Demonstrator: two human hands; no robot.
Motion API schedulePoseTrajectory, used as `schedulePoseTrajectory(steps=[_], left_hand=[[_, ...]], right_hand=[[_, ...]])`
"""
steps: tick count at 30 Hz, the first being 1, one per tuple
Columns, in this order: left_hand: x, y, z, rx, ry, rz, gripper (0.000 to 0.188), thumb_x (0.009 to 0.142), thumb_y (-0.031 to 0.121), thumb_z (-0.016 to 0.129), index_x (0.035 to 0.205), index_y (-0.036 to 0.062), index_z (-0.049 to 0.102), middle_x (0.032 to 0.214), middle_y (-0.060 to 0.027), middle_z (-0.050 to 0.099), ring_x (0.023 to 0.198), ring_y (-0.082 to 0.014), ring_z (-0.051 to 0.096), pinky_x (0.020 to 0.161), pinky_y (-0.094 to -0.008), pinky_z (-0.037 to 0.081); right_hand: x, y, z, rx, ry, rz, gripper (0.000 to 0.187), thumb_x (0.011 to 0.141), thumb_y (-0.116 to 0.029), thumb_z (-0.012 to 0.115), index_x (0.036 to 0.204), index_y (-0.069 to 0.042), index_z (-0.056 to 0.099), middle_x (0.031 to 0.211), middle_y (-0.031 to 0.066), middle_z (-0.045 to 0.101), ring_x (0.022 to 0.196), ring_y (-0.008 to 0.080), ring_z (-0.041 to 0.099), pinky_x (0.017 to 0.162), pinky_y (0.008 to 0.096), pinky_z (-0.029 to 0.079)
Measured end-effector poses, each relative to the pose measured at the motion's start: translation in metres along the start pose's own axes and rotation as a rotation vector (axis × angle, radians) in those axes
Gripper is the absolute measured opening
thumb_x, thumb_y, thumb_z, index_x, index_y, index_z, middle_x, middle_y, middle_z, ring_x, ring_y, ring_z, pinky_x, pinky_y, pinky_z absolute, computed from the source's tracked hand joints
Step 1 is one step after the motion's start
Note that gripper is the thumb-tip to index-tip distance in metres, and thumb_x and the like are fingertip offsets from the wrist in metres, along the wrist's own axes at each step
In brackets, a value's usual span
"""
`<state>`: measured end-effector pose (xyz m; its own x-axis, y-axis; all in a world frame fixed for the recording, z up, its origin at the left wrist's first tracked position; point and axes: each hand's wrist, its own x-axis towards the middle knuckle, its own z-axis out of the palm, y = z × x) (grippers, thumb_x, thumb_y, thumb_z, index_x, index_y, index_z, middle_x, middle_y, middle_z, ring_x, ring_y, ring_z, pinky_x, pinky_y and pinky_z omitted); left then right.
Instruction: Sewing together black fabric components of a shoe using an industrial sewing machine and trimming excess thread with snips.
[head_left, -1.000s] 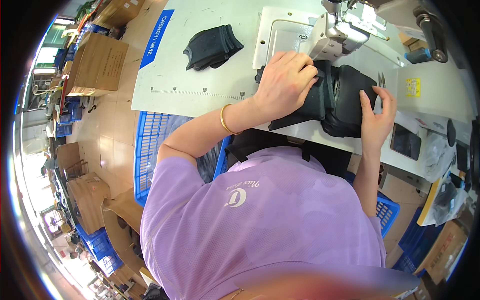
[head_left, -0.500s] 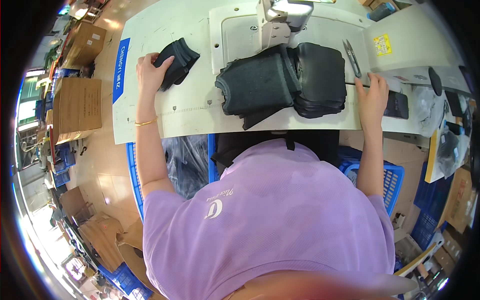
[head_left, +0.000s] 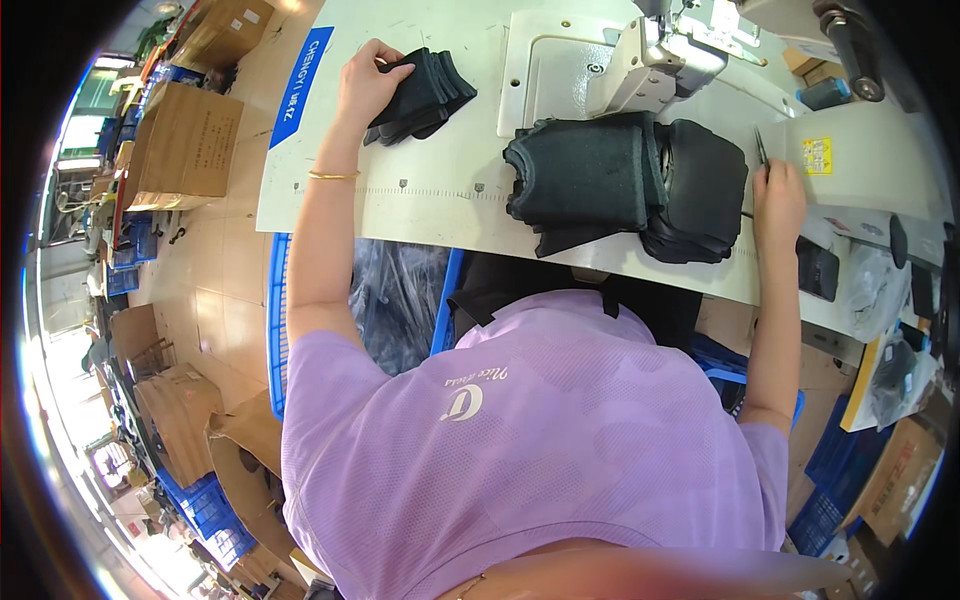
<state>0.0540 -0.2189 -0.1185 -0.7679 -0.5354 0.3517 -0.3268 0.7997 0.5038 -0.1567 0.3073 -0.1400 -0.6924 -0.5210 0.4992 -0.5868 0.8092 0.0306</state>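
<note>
Fabric stack [head_left: 432, 92]: near-black, several layers, curved edges fanned out at right; lies skewed on the counter [head_left: 430, 215], left part; left edge between thumb and fingers of left hand [head_left: 370, 85]. Snips [head_left: 761, 147]: slim, pointed blades directed away from wearer; counter's right part; rear covered by right hand [head_left: 780, 198].

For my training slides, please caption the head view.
Left hand touches a small stack of dark pieces; right hand holds snips beside a sewing machine.
</note>
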Motion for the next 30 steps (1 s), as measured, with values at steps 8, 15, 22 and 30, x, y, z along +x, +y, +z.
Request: schedulePoseTrajectory(steps=[8,15,22,30], left_hand=[[0.009,0.011,-0.038,-0.004,0.045,0.054,0.024,0.079,0.019,0.077,0.091,0.0037,0.063,0.092,-0.0081,0.071,0.088,-0.0242,0.066,0.079,-0.0355,0.052],[-0.006,0.090,-0.111,-0.385,0.060,0.291,0.017,0.083,0.003,0.074,0.092,0.0011,0.060,0.089,-0.0008,0.065,0.086,-0.0093,0.059,0.078,-0.0240,0.048],[-0.053,0.203,-0.079,-0.798,-0.503,0.220,0.021,0.082,-0.005,0.073,0.086,0.0033,0.054,0.093,-0.0040,0.066,0.084,-0.0061,0.059,0.077,-0.0211,0.048],[-0.059,0.227,-0.038,-0.822,-0.763,0.150,0.021,0.082,-0.004,0.072,0.092,0.0037,0.056,0.099,-0.0063,0.069,0.090,-0.0078,0.062,0.082,-0.0226,0.050]], right_hand=[[-0.003,-0.012,-0.032,0.618,0.006,0.393,0.022,0.098,-0.019,0.057,0.107,-0.001,0.064,0.077,0.0086,0.062,0.063,0.0178,0.053,0.062,0.0312,0.044],[-0.015,-0.054,-0.115,1.257,-0.127,0.528,0.026,0.095,-0.011,0.064,0.118,0.000,0.065,0.081,-0.0019,0.061,0.066,0.0025,0.047,0.058,0.0184,0.037],[0.010,-0.141,-0.156,1.234,-0.109,0.050,0.024,0.083,-0.010,0.077,0.103,0.000,0.068,0.070,-0.0032,0.050,0.061,0.0045,0.043,0.054,0.0204,0.033],[0.007,-0.137,-0.134,1.104,-0.054,-0.029,0.027,0.086,-0.021,0.075,0.099,0.001,0.067,0.066,0.0043,0.049,0.057,0.0126,0.044,0.052,0.0277,0.034]])
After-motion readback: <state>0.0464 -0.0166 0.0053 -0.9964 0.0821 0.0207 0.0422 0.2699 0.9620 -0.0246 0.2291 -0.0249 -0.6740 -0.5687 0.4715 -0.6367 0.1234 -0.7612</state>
